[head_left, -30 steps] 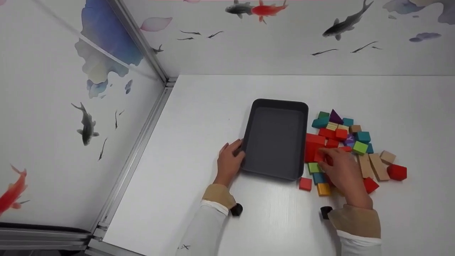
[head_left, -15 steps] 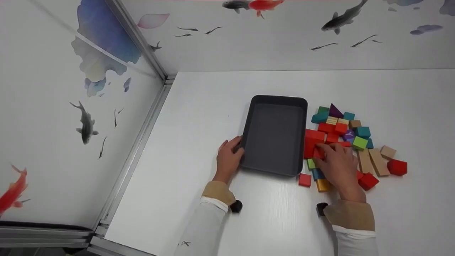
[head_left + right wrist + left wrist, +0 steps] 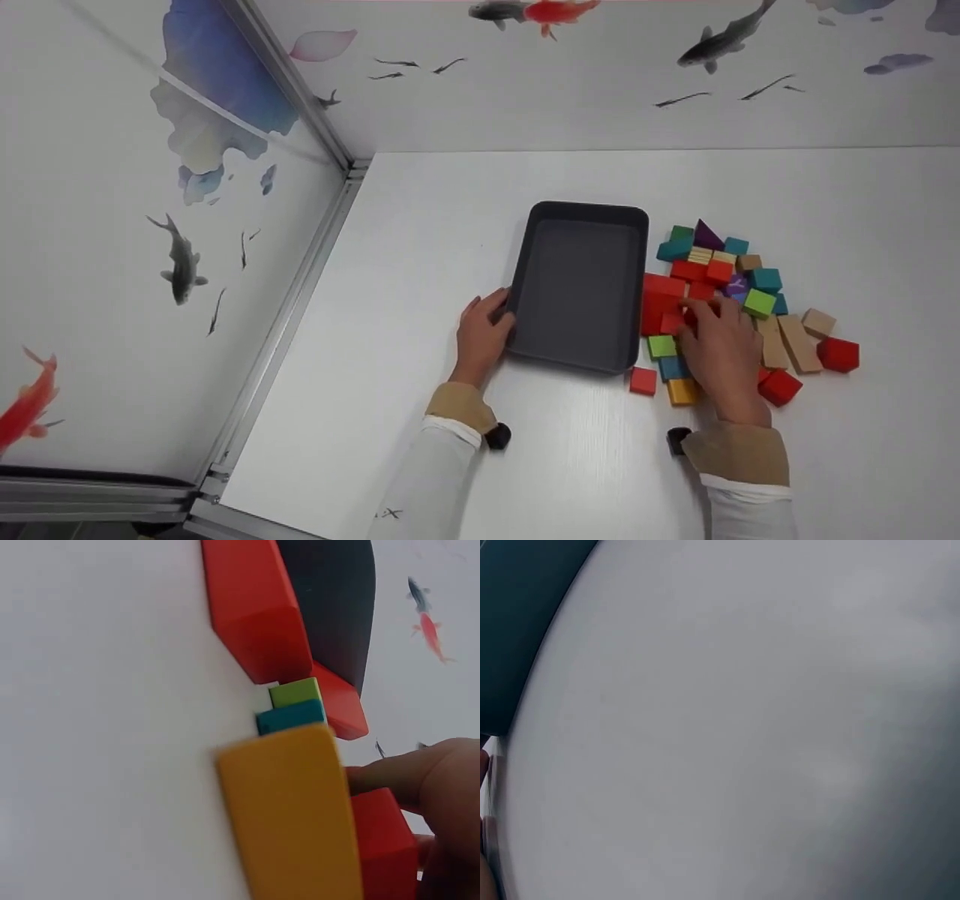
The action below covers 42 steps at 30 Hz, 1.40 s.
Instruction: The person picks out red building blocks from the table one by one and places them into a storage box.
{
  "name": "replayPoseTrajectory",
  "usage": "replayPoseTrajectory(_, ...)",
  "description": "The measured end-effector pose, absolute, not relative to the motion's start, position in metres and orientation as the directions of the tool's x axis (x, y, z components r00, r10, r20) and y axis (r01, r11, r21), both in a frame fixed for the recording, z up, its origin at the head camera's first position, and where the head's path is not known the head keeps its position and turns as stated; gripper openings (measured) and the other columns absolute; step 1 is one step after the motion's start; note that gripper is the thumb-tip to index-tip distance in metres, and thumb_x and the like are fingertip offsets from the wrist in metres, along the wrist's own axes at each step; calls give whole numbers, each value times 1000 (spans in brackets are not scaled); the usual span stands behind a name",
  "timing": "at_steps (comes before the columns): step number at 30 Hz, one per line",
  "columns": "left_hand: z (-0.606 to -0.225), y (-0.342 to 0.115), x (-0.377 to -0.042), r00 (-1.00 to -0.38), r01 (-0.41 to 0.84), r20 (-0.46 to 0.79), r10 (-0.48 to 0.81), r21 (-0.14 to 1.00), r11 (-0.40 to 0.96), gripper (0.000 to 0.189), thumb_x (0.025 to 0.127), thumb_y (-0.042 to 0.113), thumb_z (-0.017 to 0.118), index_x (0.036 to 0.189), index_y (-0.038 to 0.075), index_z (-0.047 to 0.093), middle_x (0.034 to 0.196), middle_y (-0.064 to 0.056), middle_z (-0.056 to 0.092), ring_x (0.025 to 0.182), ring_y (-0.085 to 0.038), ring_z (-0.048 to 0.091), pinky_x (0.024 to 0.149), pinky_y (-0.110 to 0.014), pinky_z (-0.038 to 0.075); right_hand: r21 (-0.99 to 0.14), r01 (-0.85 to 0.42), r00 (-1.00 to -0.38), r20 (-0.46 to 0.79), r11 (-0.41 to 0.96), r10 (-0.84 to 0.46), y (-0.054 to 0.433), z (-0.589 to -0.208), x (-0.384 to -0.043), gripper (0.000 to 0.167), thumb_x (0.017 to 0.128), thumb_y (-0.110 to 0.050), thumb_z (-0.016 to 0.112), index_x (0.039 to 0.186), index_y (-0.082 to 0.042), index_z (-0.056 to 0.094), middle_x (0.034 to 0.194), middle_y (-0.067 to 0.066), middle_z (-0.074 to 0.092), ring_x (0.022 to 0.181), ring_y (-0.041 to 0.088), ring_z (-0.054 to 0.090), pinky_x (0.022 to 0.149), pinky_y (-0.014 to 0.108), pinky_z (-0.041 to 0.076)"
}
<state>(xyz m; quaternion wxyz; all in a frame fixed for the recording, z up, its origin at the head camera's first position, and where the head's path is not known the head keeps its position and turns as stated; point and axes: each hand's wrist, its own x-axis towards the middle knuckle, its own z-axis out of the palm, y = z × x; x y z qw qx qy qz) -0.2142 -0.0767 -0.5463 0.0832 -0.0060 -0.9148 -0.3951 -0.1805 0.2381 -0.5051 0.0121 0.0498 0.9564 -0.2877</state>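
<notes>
A dark grey rectangular tray [image 3: 581, 292] lies on the white table, its inside bare. At its lower left side, my left hand [image 3: 482, 337] rests fingers and thumb against the outer wall. Only slivers of that hand show in the left wrist view. My right hand [image 3: 724, 349] is over the block pile, fingers bent, beside a small red block [image 3: 670, 323] and a larger red block [image 3: 658, 292]. Nothing plainly shows between its thumb and forefinger. In the right wrist view, an orange block [image 3: 292, 817] and a red block [image 3: 382, 847] partly hide the fingers.
Green [image 3: 661, 346], blue [image 3: 673, 367] and orange blocks line up below the red ones. A loose red block [image 3: 643, 380] lies by the tray's lower right corner. Wooden planks [image 3: 799, 343] and a red block [image 3: 838, 354] lie at the right. A patterned wall [image 3: 585, 105] stands behind.
My right hand has drawn slightly right off the small red block, uncovering more of the green and blue blocks. The left hand stays at the tray. The head view has shifted slightly.
</notes>
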Motion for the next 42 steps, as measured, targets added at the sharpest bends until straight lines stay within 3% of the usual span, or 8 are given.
replayPoseTrajectory(3, -546, -77, -214, -987, 79, 153, -46, 716, 693, 42, 81, 21, 51, 122, 17, 56, 121, 6, 55, 115, -8, 46, 102, -23, 21, -580, 136, -991, -76, 803, 113, 239, -505, -179, 46, 85, -14, 57, 129, -11, 45, 124, 20, 35, 110, 39, 33, 85, 60, 30)
replayPoseTrajectory(10, -546, -77, -217, -987, 73, 153, -48, 697, 714, 42, 81, 21, 50, 122, 18, 56, 121, 7, 55, 113, -5, 47, 103, -22, 19, -638, 161, -986, -137, 753, 95, 245, -502, -178, 50, 85, -14, 59, 132, -10, 43, 123, 20, 36, 109, 38, 36, 83, 55, 40)
replayPoseTrajectory(19, -544, -77, -218, -984, 105, 176, -31, 707, 699, 42, 81, 21, 51, 123, 15, 56, 121, 5, 55, 114, -7, 47, 103, -23, 19, -727, 221, -973, -208, 650, 99, 254, -493, -180, 56, 83, -25, 62, 133, -14, 39, 126, 15, 41, 115, 34, 36, 84, 51, 42)
replayPoseTrajectory(27, -544, -77, -215, -988, 71, 147, -46, 697, 713, 41, 82, 22, 52, 122, 16, 56, 121, 5, 55, 114, -9, 46, 103, -23, 20, -778, 302, -953, -258, 551, 158, 248, -485, -178, 58, 84, -37, 57, 129, -12, 30, 119, 15, 46, 106, 31, 43, 80, 43, 46)
replayPoseTrajectory(32, -542, -77, -216, -990, 51, 128, -57, 708, 704, 41, 82, 22, 51, 123, 18, 55, 122, 6, 54, 117, -11, 44, 103, -25, 21, -811, 290, -957, -237, 508, 169, 245, -481, -178, 58, 81, -40, 60, 121, -12, 30, 118, 14, 49, 103, 28, 47, 78, 38, 48)
replayPoseTrajectory(37, -544, -77, -216, -992, 26, 107, -73, 717, 697, 42, 82, 24, 50, 123, 19, 55, 121, 7, 55, 120, -15, 41, 102, -26, 22, -823, 237, -970, -170, 517, 174, 243, -484, -176, 47, 81, -39, 60, 112, -13, 36, 126, 10, 48, 99, 25, 51, 74, 34, 49)
replayPoseTrajectory(42, -545, -77, -215, -992, 19, 99, -77, 726, 687, 42, 82, 24, 50, 123, 19, 56, 121, 6, 55, 120, -14, 41, 103, -27, 22, -815, 183, -980, -106, 550, 168, 241, -488, -175, 45, 80, -44, 60, 104, -12, 39, 102, 8, 52, 88, 20, 47, 66, 25, 47)
